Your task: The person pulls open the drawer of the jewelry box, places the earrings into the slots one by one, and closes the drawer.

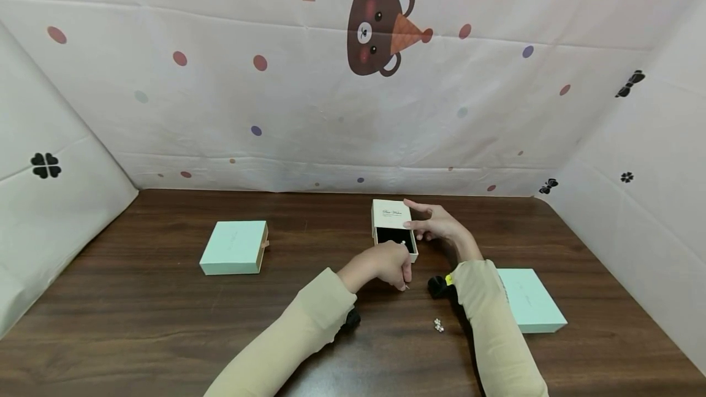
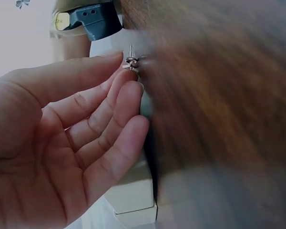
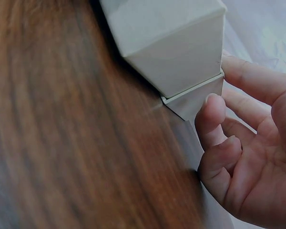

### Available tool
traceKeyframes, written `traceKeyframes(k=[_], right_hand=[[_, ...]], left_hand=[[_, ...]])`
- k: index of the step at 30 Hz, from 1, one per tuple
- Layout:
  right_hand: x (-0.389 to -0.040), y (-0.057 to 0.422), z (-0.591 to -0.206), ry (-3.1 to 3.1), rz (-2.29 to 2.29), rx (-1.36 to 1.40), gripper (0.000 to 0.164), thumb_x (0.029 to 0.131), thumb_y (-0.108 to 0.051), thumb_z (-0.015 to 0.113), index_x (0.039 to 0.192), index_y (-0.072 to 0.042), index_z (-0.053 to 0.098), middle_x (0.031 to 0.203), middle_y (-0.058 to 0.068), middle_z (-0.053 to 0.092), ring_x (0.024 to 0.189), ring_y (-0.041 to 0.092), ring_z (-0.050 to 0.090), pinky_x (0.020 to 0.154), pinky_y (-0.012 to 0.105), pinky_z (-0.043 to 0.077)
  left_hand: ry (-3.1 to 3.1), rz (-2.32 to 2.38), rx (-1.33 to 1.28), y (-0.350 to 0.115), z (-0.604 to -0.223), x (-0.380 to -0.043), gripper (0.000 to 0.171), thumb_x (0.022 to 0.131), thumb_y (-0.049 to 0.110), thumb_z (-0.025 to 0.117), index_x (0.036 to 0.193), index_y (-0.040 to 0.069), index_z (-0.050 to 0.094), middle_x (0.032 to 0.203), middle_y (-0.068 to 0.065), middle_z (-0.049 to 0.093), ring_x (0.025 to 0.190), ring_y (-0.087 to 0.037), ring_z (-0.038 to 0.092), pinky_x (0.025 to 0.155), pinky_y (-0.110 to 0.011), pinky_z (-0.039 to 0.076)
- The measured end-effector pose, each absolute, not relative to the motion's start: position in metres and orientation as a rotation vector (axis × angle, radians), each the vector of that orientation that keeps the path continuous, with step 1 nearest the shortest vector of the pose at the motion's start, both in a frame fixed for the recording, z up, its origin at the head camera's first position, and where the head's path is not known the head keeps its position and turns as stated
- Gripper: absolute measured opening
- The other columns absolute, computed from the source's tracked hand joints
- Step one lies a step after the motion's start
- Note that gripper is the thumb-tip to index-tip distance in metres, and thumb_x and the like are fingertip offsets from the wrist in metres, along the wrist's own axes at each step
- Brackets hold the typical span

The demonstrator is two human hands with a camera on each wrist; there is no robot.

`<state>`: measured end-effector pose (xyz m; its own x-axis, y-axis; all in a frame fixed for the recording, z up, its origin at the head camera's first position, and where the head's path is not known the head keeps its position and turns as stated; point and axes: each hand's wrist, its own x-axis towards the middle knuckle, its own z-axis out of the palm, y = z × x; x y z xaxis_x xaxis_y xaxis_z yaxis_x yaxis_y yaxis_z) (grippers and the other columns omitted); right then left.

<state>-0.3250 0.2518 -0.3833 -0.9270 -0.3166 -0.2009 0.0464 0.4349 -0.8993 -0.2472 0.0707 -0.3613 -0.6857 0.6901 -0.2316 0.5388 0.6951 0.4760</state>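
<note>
My left hand (image 1: 383,262) pinches a small silver stud earring (image 2: 131,62) between thumb and fingertips, its thin post pointing away from the palm. Just beyond that hand stands a small white drawer box (image 1: 391,213), pulled partway out so its black lining (image 1: 388,235) shows. A tiny white thing (image 1: 403,243) appears at the drawer, too small to make out. My right hand (image 1: 441,225) grips the box at its right side, thumb and fingers against its edges. On the table nearer me lies a small cluster of shiny silver jewelry (image 1: 438,325).
A mint-green box (image 1: 234,247) with a small tab sits to the left on the brown wooden table (image 1: 138,323). Another mint-green box (image 1: 532,299) lies beside the right forearm, partly covered by the sleeve. A printed white cloth (image 1: 298,97) closes off the back.
</note>
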Motion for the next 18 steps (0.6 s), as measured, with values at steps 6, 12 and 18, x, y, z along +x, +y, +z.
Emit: traceKeyframes(k=[6,12,18], right_hand=[[-0.325,0.252,-0.382,2.347,-1.501,-0.225,0.067,0.083,-0.016,0.067,0.141,-0.017,0.035,0.138,0.024,0.028,0.053,0.008,0.05,0.048,0.022,0.038],[-0.318,0.247,-0.37,2.305,-1.516,-0.212,0.068,0.083,-0.012,0.066,0.142,-0.013,0.033,0.139,0.029,0.023,0.054,0.01,0.051,0.049,0.023,0.039],[-0.31,0.243,-0.361,2.305,-1.503,-0.216,0.066,0.085,-0.01,0.063,0.142,-0.01,0.031,0.139,0.029,0.023,0.055,0.011,0.052,0.05,0.022,0.039]], left_hand=[[2.549,0.48,0.943,0.075,-0.362,-0.247,0.008,0.075,0.01,0.075,0.07,0.012,0.068,0.066,0.007,0.062,0.058,-0.005,0.053,0.052,-0.018,0.042],[2.568,0.449,0.94,0.075,-0.361,-0.245,0.016,0.074,0.012,0.076,0.064,0.014,0.064,0.063,0.008,0.058,0.058,-0.007,0.051,0.052,-0.019,0.042],[2.565,0.47,0.972,0.073,-0.36,-0.244,0.016,0.074,0.011,0.076,0.063,0.014,0.063,0.064,0.008,0.058,0.059,-0.007,0.052,0.053,-0.019,0.042]])
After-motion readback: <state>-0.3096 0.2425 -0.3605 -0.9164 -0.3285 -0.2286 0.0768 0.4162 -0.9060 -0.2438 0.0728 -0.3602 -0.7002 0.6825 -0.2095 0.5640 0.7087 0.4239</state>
